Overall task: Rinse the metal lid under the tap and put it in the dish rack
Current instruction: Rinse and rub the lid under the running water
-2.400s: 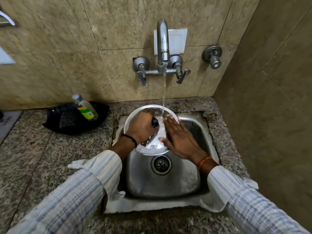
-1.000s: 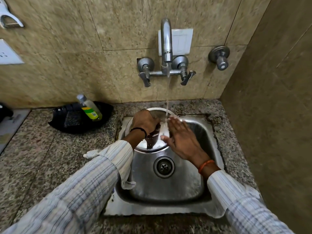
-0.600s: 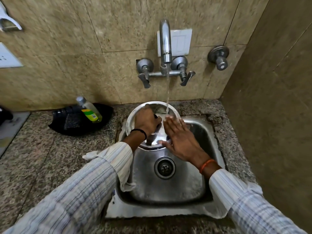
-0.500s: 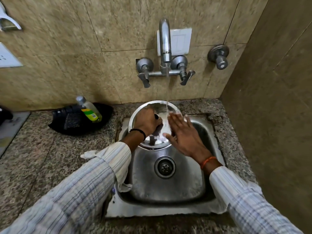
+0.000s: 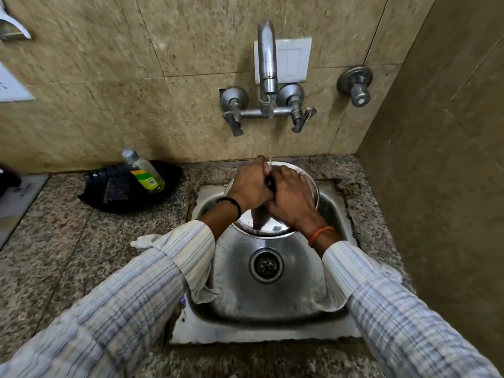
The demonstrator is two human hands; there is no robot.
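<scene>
I see both hands meeting over the sink (image 5: 275, 293), forearms reaching in from either side. My left hand (image 5: 249, 186) is curled tight around the dark knob (image 5: 270, 184) of the lid (image 5: 272, 227), knuckles up. My right hand (image 5: 293, 196) lies spread on the lid's face, fingers pressed flat against the metal, not closed. The lid is held tilted above the basin, its far edge under the thin stream falling from the tap (image 5: 267, 64).
</scene>
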